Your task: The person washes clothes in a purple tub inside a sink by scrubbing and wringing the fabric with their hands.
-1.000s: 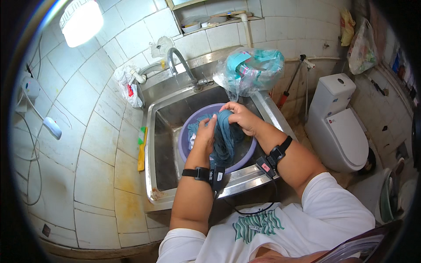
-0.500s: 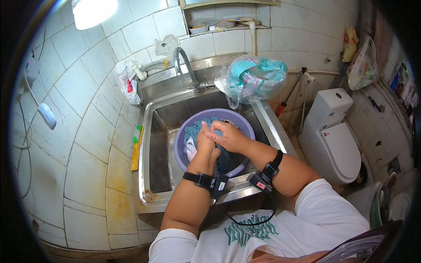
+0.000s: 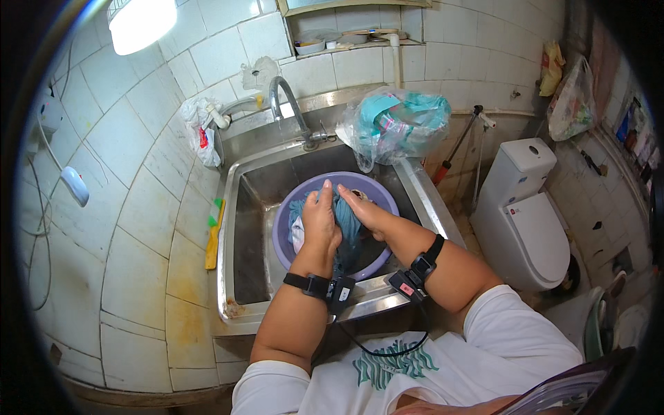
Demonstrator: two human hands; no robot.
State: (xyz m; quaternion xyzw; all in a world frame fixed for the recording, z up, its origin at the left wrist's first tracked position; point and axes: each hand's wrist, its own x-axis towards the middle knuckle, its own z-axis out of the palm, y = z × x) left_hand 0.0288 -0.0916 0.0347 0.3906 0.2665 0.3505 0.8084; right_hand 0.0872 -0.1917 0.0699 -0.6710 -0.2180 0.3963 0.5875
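A purple plastic basin (image 3: 278,238) stands in the metal sink (image 3: 249,256). In it lies wet blue-green cloth (image 3: 348,225), with a white and pinkish piece of cloth (image 3: 297,234) at its left side. Over the basin, my left hand (image 3: 321,220) is at the left of the blue-green cloth, palm turned inward and fingers pointing away from me. Across a narrow gap, my right hand (image 3: 365,209) faces it with fingers stretched out. The blue-green cloth shows between and below both hands; neither hand visibly grips it.
A curved faucet (image 3: 290,104) rises behind the basin. Clear plastic bags with turquoise contents (image 3: 398,124) rest on the sink's back right corner. A yellow-handled brush (image 3: 213,238) leans at the left wall. To the right stands a white toilet (image 3: 529,214). A cable links my wrist bands.
My hands were pressed together over the cloth; now they have parted, and their fingers are straighter. More of the blue-green cloth shows between them.
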